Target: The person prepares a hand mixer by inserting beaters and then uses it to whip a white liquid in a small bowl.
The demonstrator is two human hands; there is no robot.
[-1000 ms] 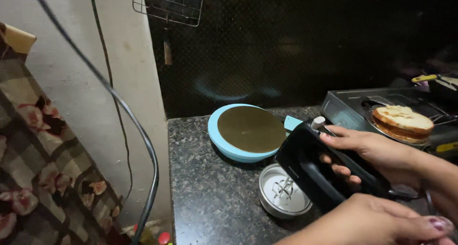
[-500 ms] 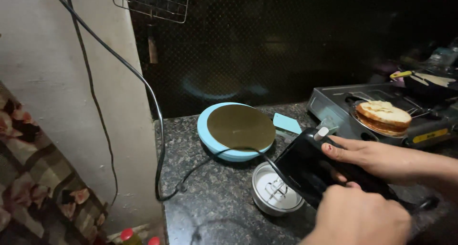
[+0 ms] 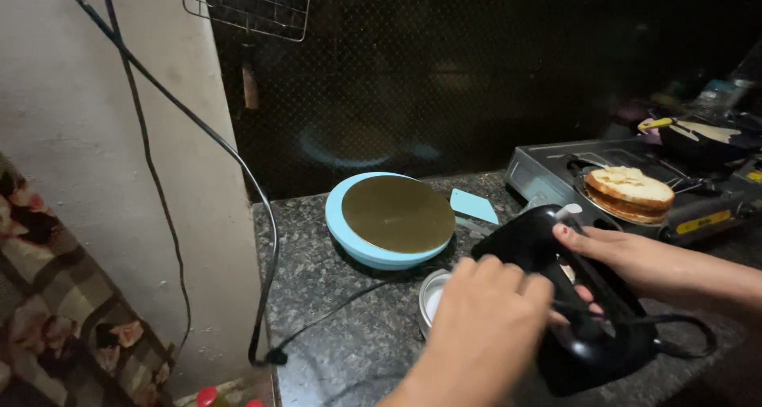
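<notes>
Item 1: black hand mixer [image 3: 587, 312], lying tilted over the front-right part of the tabletop [image 3: 333, 335], body pointing toward the back-left.
- R hand [image 3: 635, 260] is gripping the mixer's upper body/handle, fingers wrapped round it, thumb side on top; hand is closed on the appliance.
- L hand [image 3: 484, 328] is coming in from the front edge, fingers curled loosely, resting on or just over the mixer's near end and covering most of the small steel bowl [image 3: 432, 300]. Can't tell if it is actually gripping anything.
- Black cord [image 3: 317, 320] is running from the mixer across the tabletop, off the left edge and up the wall.

Item 2: round turntable, blue base w/ dark gold top [image 3: 397, 215], sitting toward the back-centre, just behind the steel bowl, apart from both hands.

Item 3: blue scraper [image 3: 474, 206], lying just right of the turntable.

Item 4: stove [image 3: 556, 169] at the right edge, w/ a layered sponge cake [image 3: 629, 191] sitting on a plate on it.

Step in hand, as judged: mixer is being handled over the bowl, prob. fitting or adjusting at its lower end. Next move calls for steady R-hand hold while L works, keeping cord off the bowl.
</notes>
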